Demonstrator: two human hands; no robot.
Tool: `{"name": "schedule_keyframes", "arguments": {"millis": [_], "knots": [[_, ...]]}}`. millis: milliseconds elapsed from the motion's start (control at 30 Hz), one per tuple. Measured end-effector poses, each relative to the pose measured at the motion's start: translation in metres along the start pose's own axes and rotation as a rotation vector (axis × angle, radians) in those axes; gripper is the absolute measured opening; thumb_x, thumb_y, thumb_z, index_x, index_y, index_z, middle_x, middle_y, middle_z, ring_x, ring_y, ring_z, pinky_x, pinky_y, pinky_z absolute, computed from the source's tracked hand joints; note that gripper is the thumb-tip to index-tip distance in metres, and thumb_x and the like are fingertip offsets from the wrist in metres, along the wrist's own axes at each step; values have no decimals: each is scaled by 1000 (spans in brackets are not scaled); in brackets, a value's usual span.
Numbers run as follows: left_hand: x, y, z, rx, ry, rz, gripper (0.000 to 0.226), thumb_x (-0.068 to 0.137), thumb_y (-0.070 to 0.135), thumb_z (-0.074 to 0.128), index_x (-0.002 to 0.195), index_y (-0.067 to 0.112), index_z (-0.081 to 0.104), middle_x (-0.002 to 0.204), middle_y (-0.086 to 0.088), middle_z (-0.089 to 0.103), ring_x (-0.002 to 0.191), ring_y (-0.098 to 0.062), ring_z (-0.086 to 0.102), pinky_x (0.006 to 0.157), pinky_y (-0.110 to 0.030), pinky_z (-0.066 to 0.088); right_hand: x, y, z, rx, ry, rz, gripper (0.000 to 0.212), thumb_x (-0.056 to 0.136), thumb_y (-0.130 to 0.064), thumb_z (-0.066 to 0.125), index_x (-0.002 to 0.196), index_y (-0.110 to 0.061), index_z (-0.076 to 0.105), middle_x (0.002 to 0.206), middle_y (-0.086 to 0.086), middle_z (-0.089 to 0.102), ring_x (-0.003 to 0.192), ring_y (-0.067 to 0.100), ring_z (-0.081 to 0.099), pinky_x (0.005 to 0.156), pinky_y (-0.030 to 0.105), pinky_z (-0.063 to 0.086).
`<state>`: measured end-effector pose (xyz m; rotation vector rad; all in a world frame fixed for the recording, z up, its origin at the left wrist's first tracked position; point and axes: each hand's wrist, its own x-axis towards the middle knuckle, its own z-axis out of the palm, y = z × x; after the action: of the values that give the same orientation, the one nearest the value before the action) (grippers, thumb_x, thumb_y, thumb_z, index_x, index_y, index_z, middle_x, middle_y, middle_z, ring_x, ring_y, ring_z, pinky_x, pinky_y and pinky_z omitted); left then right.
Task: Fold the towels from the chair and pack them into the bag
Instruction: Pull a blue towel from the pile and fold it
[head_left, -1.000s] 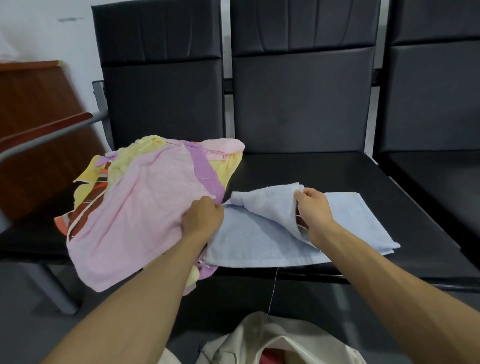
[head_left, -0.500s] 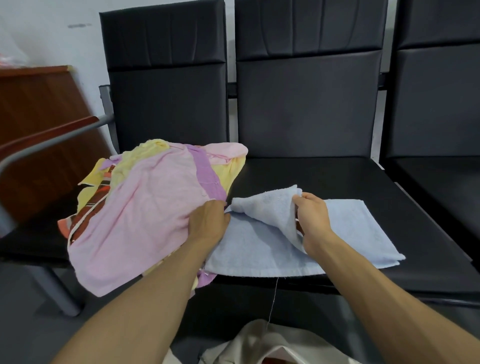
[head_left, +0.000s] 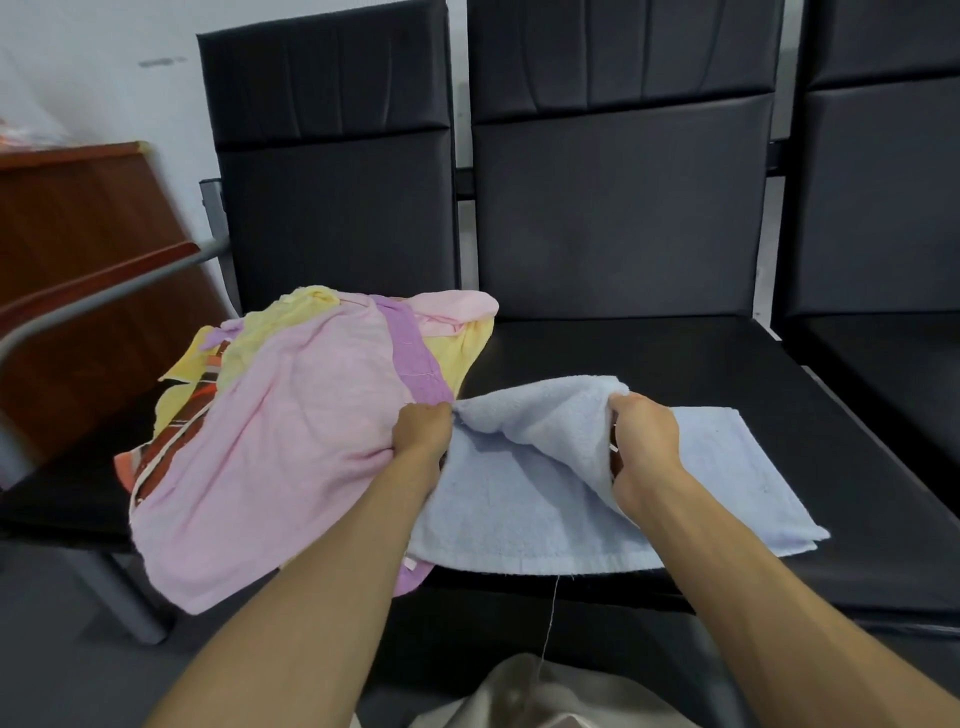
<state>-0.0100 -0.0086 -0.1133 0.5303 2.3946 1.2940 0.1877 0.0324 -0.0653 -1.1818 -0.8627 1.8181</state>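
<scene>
Now the blue towel (head_left: 524, 514) is lying along the seat's (head_left: 701, 358) front edge, long axis left-right; left hand (head_left: 422, 434) and right hand (head_left: 644, 447) are pinching its folded-over flap, fingers closed.

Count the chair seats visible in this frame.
3. Left seat under the towel pile; middle seat holding the blue towel; right seat, bare, cut off by the frame edge. More may lie out of view.

A waiting area: joined black padded chairs (head_left: 618, 208) along a wall.
</scene>
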Motion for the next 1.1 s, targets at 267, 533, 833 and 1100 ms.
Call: {"name": "schedule_keyframes", "arguments": {"millis": [267,533,833,1100], "knots": [[-12,-2,-12,71,-141,170,29,97,17,45,118,8,64,121,-12,63,107,-28,57,93,-36,46,-4,15,5,-407,-28,-374,22,99,-16,40,98,-6,59,86,1,54,75,14,49,62,24,40],[-51,-21,-52,120,-152,337,21,94,7,47,109,11,60,95,-6,64,83,-20,60,70,-24,47,-26,35,15,-759,-257,-664,21,103,-20,41,92,-5,52,78,-5,49,69,7,44,54,11,38],[-58,-7,-34,-532,-556,-303,36,102,27,40,106,-5,53,102,-27,63,86,-36,66,76,-35,57,-19,36,15,-707,-227,-737,19,102,-19,42,97,-5,55,79,-5,52,70,7,46,57,10,39],[-37,6,-23,-743,-444,-169,30,98,12,39,115,-2,59,105,-17,65,89,-26,63,76,-32,55,-22,44,10,-954,-329,-940,12,103,-21,42,93,-19,48,69,-8,49,59,5,47,55,21,38]]}}
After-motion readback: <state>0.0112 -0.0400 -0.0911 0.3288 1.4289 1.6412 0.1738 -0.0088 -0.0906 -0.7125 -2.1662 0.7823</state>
